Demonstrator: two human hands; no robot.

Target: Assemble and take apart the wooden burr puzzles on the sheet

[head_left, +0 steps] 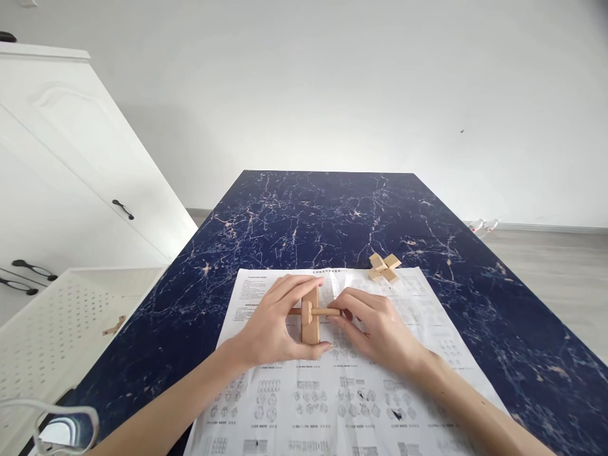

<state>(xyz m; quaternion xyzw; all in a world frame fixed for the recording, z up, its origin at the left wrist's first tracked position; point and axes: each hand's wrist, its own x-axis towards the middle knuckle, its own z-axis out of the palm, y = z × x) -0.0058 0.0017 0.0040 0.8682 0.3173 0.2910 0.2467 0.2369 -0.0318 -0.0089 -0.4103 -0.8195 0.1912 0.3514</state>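
Two bare hands worked over one blue, white-veined surface (308,215), both above one printed sheet (242,291) that covered its near part. The left hand (275,320) was curved around one light wooden block (310,332), its thumb at the near end and its fingers at the far end. One thin wooden rod (327,311) ran crosswise at the block's middle, showing on both the left and right sides of it. The right hand (373,316) was pinched narrow, thumb and fingertips at the rod's right end. Farther off and to the right, one wooden cross-shaped piece (384,268) with four block ends showing rested at the sheet's far edge, apart from both hands. The sheet bore several rows of small drawings. To the left of the surface stood one white cabinet (85,164) with three black handles (123,209) in view; nearer was one pale perforated panel (47,342), with one small brown piece (114,325) at its right side, too small to make out. One plain wall (332,88) rose at the far side.
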